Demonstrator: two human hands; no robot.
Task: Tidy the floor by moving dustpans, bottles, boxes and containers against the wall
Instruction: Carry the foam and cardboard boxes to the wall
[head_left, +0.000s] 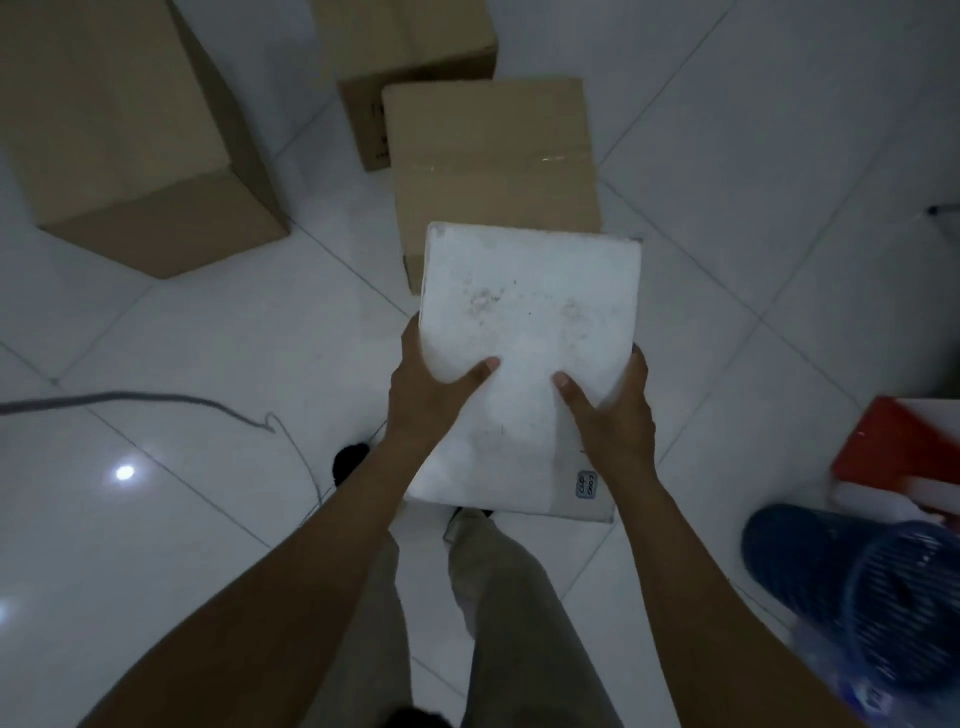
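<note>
Both hands (524, 400) grip 1 white box (530, 332); 3 cardboard boxes (493, 161).

Floor tiles (208, 332) under you looked glossy, cardboard boxes (130, 130) plain matt brown, and your white box (524, 332) was scuffed, dull.

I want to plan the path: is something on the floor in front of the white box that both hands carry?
Yes. The left hand and right hand hold the white box above the floor, and a taped cardboard box stands directly ahead of it, with two more cardboard boxes beyond and to the left. No wall is visible.
</note>
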